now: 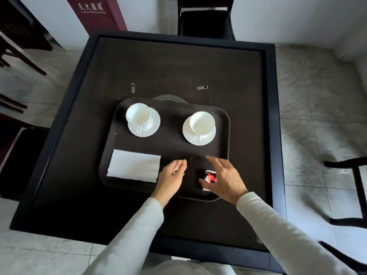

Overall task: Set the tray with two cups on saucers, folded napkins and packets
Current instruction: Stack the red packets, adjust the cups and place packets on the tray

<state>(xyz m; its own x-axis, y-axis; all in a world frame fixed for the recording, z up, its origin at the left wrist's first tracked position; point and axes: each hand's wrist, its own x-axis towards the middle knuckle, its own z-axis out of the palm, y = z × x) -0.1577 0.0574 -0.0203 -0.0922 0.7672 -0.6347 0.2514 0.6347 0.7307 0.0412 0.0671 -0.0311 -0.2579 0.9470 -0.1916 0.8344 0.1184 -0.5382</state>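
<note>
A dark tray (174, 149) lies on the black table (119, 66). Two white cups stand on saucers at its far side, one on the left (138, 114) and one on the right (202, 123). A folded white napkin (134, 165) lies at the tray's near left. A red and black packet (210, 177) lies at the near right with a white edge showing under it. My right hand (225, 178) hovers over the packet with fingers spread, partly hiding it. My left hand (172, 176) rests beside the napkin, fingers loosely curled and holding nothing.
A black chair (205, 18) stands at the table's far side. Other chair frames stand at the right (355, 193) and left (17, 46). A round dark plate (169, 97) shows behind the tray. The floor around is pale tile.
</note>
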